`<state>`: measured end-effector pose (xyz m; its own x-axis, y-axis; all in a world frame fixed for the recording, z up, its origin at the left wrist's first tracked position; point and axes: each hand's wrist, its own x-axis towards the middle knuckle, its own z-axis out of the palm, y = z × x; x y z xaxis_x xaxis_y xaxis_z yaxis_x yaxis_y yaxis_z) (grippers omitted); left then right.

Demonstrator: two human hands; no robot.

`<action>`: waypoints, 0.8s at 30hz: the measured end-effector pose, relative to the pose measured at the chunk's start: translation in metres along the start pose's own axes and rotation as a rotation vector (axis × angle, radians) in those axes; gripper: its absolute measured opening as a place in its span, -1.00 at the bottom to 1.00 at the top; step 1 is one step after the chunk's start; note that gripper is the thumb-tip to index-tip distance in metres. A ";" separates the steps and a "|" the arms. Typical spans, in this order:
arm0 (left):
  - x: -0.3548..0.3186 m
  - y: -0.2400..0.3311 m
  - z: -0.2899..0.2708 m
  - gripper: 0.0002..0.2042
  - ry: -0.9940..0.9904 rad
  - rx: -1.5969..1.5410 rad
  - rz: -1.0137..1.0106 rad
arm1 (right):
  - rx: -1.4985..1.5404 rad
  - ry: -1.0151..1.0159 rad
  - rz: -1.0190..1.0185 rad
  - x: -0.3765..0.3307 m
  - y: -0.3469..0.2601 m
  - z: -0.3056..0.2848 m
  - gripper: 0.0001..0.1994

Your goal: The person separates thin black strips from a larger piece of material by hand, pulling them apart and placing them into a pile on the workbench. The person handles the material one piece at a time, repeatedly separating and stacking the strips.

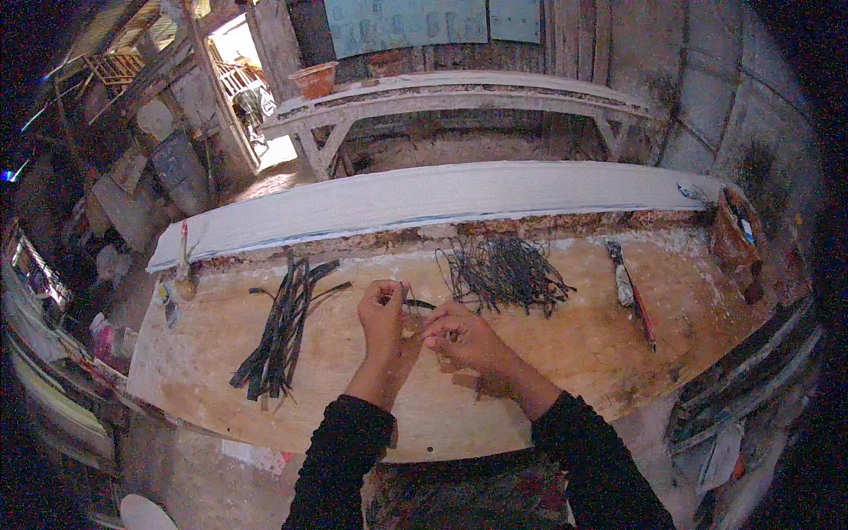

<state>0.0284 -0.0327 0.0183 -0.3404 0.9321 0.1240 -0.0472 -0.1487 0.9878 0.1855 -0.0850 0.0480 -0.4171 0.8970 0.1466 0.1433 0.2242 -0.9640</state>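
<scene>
Over the middle of the wooden board (pixel 424 411), my left hand (pixel 382 314) and my right hand (pixel 468 338) are close together, fingers pinched. Between them runs a short black strip (pixel 419 304), one end at my left fingers and the other at my right. Its full length is hidden by the hands. Left of my left hand lies a loose bundle of flat black strips (pixel 281 336). Beyond my right hand sits a tangled heap of thin black cords (pixel 508 272).
A long white slab (pixel 442 193) borders the board's far side. On the right lie a tool with a red handle (pixel 640 309) and a clay-coloured pot (pixel 735 234). A small upright tool (pixel 185 265) stands at the left. Farther back is a long bench (pixel 459 102) with an orange pot (pixel 315 81).
</scene>
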 end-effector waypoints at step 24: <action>-0.002 -0.038 0.002 -0.89 -0.334 -0.343 -0.141 | 0.000 0.286 0.033 0.006 0.004 -0.010 -0.88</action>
<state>0.0329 -0.0278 -0.0189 0.0081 0.9975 0.0700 -0.3968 -0.0610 0.9159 0.1929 -0.0751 0.0477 -0.1420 0.9748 0.1719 0.1526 0.1931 -0.9692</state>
